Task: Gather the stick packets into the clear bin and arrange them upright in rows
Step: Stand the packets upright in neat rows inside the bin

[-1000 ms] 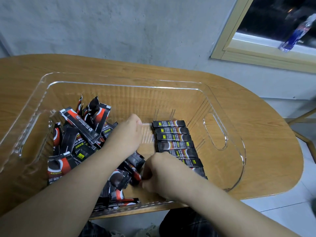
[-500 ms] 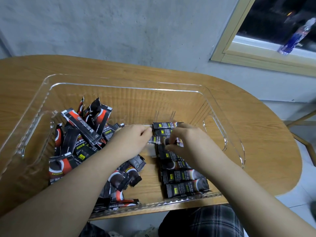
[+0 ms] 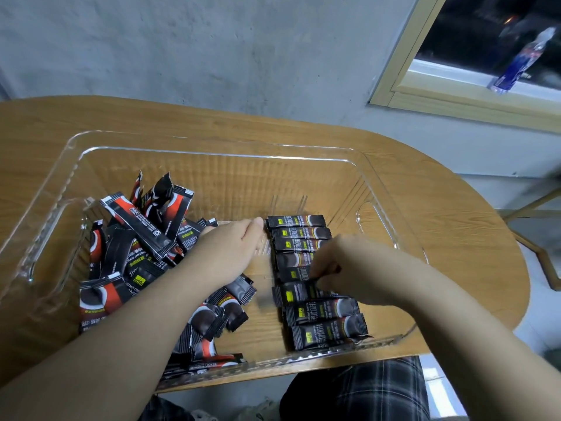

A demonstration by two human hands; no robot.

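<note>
The clear bin (image 3: 212, 153) sits on the wooden table. A loose heap of black and red stick packets (image 3: 136, 247) fills its left half. On the right, a row of several packets (image 3: 303, 235) lies stacked front to back, each packet running left to right. My left hand (image 3: 233, 247) rests flat with fingers extended against the row's left ends. My right hand (image 3: 349, 268) hovers over the row's middle, fingertips pinching a packet (image 3: 296, 293) there.
The bin has cut-out handles in its left wall (image 3: 33, 247) and right wall (image 3: 376, 226). The oval table (image 3: 470, 238) ends close to the bin's right and near sides. A blue bottle (image 3: 516, 65) stands on the window sill. A wooden chair frame (image 3: 543, 247) is at the right.
My right hand came from the near end of the bin up to the row's far end, then drew back to its middle. My left hand slid right against the row's left ends.
</note>
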